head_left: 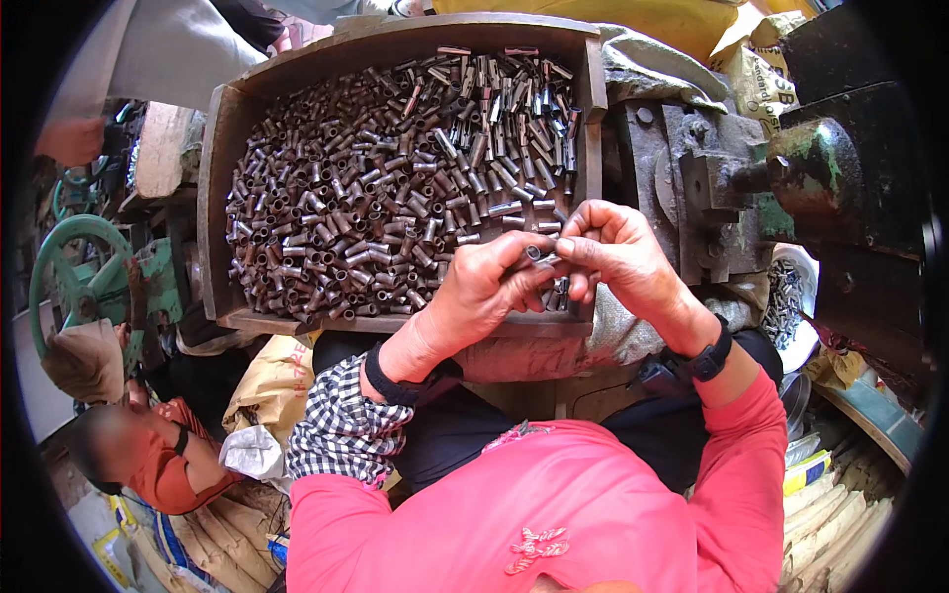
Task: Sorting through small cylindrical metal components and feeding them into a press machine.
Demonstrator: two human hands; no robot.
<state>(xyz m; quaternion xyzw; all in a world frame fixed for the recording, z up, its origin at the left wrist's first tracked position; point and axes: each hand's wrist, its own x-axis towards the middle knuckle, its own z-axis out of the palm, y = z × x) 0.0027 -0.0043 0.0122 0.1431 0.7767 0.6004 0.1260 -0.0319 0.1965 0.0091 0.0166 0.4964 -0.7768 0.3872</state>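
Over the near right part of a wooden tray (219, 198), my two hands meet. My left hand (489, 272) is closed, pinching a short metal tube (534, 253) whose round open end shows between thumb and fingers. Right beside it, the thumb and forefinger of my right hand (618, 247) press together at the tube's side; what lies between them is too small and covered to name. Beneath and beyond the hands, the tray holds a heap of short metal tubes (356, 198), dark brown at left and centre. Shinier slotted pieces (494, 89) lie toward its far right.
A heavy, greasy machine (712, 188) stands right of the tray. Beside it, a white container (806, 296) holds small metal parts. At left are a green handwheel (74, 267) and a person in an orange top (183, 455). Stacked sacks (830, 524) lie at lower right.
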